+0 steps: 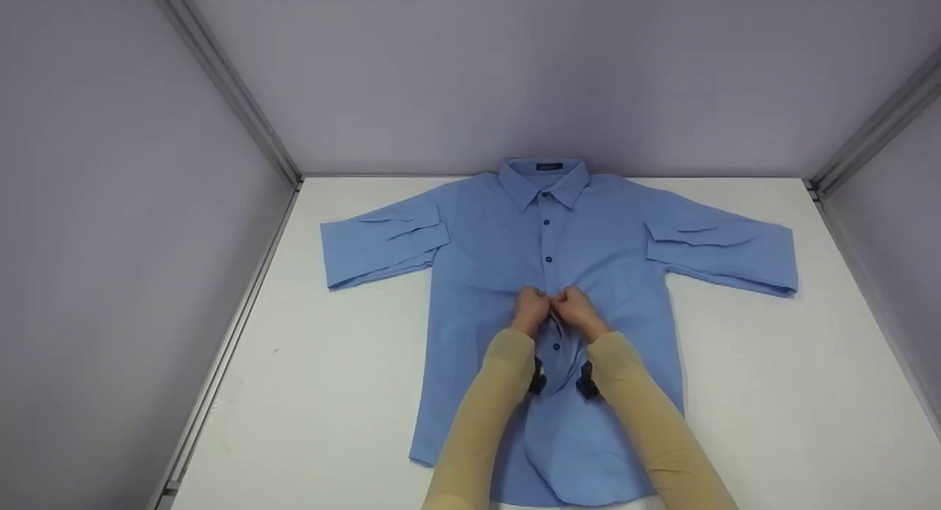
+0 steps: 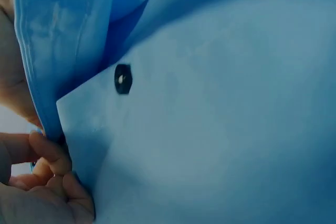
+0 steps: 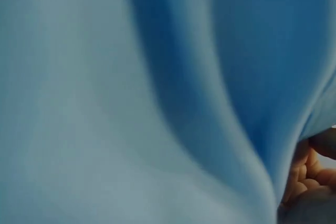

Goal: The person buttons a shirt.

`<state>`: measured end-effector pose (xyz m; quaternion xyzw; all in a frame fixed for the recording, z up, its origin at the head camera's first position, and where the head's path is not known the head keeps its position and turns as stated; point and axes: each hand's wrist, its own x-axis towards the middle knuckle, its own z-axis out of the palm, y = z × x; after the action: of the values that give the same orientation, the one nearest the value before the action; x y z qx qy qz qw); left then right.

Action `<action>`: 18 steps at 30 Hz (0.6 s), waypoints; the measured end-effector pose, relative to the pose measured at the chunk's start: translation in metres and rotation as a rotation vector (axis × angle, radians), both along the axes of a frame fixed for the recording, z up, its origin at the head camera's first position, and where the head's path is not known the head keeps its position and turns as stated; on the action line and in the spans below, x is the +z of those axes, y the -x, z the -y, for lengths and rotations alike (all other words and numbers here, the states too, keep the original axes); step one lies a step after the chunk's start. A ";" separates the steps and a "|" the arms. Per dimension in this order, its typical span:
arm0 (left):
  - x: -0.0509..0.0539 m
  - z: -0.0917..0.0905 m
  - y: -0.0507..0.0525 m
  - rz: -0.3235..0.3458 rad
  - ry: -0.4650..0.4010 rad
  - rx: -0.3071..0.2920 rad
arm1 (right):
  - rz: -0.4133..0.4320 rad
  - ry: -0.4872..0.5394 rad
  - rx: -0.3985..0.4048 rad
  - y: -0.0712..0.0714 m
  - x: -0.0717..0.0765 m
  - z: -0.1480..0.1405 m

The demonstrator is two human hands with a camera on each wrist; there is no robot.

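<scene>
A light blue button-up shirt [image 1: 485, 267] lies front up, with its collar at the far side. My left hand [image 1: 532, 310] and right hand [image 1: 578, 311] meet at the middle of the front, fingertips close together, each pinching the placket cloth. Above the hands, two dark buttons [image 1: 548, 241] show on the closed placket below the collar button [image 1: 545, 194]. Beneath them the front parts, and a dark button [image 1: 556, 346] sits on the under edge. That edge fills the left wrist view, with a button [image 2: 123, 79] beside the pinching fingers [image 2: 50, 153]. Whatever lies between the fingertips is hidden.
The shirt's sleeves [image 1: 382, 245] are folded back on both sides on a white table [image 1: 323, 392]. Grey panels [image 1: 470, 76] stand at the back and sides, with metal rails along the corners. Black wrist devices [image 1: 588, 381] hang near the cloth.
</scene>
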<state>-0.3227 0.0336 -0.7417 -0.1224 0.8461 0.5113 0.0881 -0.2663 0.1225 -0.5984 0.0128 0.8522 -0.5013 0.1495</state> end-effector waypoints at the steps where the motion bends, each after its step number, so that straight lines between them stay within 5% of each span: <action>1: -0.014 -0.003 0.006 0.001 0.016 0.009 | -0.007 0.003 0.008 -0.001 0.001 0.000; 5: -0.072 -0.009 0.030 -0.009 0.031 0.015 | -0.023 0.019 0.037 -0.001 -0.001 -0.002; 8: -0.096 -0.011 0.040 -0.006 0.008 0.006 | -0.037 0.028 0.056 0.000 -0.003 -0.003; 10: -0.100 -0.012 0.042 0.001 0.031 0.007 | -0.034 0.041 0.054 0.002 -0.004 -0.004; 14: -0.073 -0.013 0.032 -0.001 0.102 0.013 | -0.022 0.065 0.045 0.002 -0.004 -0.006; 18: -0.020 -0.007 0.008 -0.041 0.084 0.000 | -0.017 0.071 0.043 0.002 -0.005 -0.006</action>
<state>-0.3305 0.0404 -0.7621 -0.1155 0.8685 0.4776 0.0657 -0.2679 0.1288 -0.6031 -0.0151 0.8353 -0.5278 0.1532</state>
